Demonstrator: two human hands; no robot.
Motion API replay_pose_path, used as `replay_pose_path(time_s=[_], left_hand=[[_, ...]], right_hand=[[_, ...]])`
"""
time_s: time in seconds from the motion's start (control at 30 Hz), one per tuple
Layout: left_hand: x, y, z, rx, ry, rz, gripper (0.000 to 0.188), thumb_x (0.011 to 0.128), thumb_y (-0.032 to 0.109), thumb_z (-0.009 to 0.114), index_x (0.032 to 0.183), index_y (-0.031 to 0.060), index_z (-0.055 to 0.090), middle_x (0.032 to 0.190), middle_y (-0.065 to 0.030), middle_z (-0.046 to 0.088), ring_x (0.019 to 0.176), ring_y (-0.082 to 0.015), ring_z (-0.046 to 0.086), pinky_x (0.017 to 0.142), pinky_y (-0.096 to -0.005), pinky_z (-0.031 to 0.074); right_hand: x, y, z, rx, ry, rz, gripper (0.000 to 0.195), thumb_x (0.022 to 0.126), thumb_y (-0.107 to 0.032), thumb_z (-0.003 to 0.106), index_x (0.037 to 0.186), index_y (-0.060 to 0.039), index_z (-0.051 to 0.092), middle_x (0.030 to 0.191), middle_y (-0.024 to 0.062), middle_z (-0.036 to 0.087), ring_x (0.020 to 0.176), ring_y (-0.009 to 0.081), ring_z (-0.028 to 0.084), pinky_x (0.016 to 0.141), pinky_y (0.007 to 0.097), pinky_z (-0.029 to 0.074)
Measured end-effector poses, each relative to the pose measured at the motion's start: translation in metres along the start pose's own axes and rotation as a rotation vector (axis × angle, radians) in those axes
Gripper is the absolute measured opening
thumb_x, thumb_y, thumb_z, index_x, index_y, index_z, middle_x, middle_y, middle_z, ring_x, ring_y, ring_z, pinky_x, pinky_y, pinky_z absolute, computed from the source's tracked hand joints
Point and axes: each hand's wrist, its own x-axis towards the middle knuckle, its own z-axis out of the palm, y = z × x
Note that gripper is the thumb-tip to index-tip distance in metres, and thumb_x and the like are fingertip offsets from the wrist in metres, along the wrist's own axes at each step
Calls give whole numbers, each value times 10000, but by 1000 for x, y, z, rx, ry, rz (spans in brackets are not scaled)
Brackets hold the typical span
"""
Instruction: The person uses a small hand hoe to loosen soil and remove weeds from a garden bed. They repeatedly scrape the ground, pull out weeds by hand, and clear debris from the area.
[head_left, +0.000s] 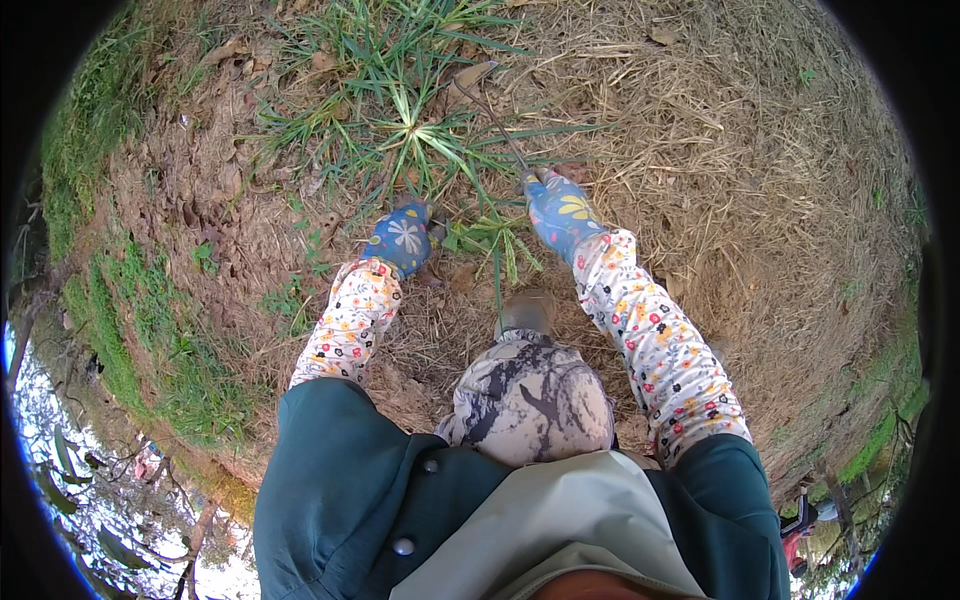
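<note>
My right hand (561, 208), in a blue flower-patterned glove, grips a hooked hand tool (491, 112) that looks like a sickle. Its thin dark shaft slants up and left, and the bent end reaches the edge of a large grass clump (411, 127) with a pale centre. My left hand (400, 237), gloved alike, is bent just below the clump. Its fingers are partly hidden, so whether they hold any grass cannot be told. A small leafy green sprig (499, 236) lies between my hands.
My boot (525, 311) and camouflage-patterned knee (536, 401) are between my arms. Dry straw (705, 150) covers the ground to the right. Bare soil with dead leaves (202, 202) and low green weeds (172, 337) lie left. Part of another person (799, 532) shows at lower right.
</note>
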Motion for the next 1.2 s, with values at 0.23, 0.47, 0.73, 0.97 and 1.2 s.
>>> replay_pose_path(time_s=[0.23,0.47,0.73,0.97,1.2], left_hand=[[51,-25,-19,-6,618,-56,212,865,195,606,1049,93,585,1109,-141,592,944,-348,617,792,-436,502],[76,-36,-21,-66,446,-434,310,850,193,627,1139,101,560,1173,-159,590,997,-353,613,812,-452,501],[88,-14,-37,10,368,-544,472,814,332,666,1229,137,553,1200,-167,597,1087,-338,593,910,-439,480],[66,-29,-32,143,342,-523,375,861,223,574,1206,78,564,1225,-190,572,1101,-345,584,923,-438,480],[59,-21,-40,205,194,-436,414,840,229,620,1233,119,550,1279,-174,541,1154,-332,548,953,-434,463]], right_hand=[[33,-37,25,-40,-21,-36,445,955,-354,406,1012,41,601,934,278,638,927,435,603,826,486,470],[-32,-14,16,-94,-157,48,488,951,-376,375,1087,44,585,1052,288,616,1014,429,578,897,481,450],[41,-55,50,-22,82,-72,464,946,-372,391,962,22,638,891,273,643,882,420,618,806,481,482],[-41,-3,58,-126,-111,27,529,957,-385,340,1167,46,563,1064,298,613,1014,417,595,896,477,463],[-5,-20,41,-150,-116,-75,490,947,-393,388,983,42,610,952,274,637,933,428,601,829,482,474]])
